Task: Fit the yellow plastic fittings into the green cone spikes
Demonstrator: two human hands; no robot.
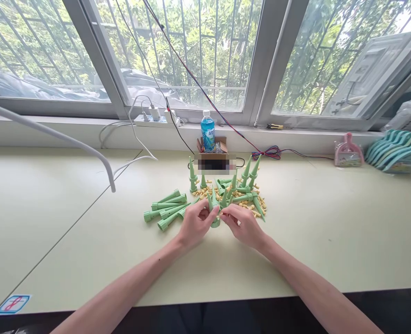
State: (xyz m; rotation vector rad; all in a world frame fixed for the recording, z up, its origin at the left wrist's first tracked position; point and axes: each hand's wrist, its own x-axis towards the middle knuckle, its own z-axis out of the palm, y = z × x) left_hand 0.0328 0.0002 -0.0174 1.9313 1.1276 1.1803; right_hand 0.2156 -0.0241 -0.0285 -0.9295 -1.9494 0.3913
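Observation:
My left hand (197, 221) is closed around a green plastic spike (215, 222) that stands point up on the table. Pinched in the fingertips of my right hand (244, 224) is a small yellow plastic piece (222, 214), held against the side of that spike. To the left lie several loose green spikes (170, 209) in a bunch. Behind my hands, more green spikes (246, 172) stand upright or lie among a scatter of small yellow pieces (210, 191).
A blue drink bottle (208, 132) stands in a small cardboard box (221, 144) by the window. Bundled wires (272, 152) lie at the back. Packaged pink (349, 150) and teal dustpan-shaped items (398, 153) are at far right. A white tube (62, 139) juts in at left.

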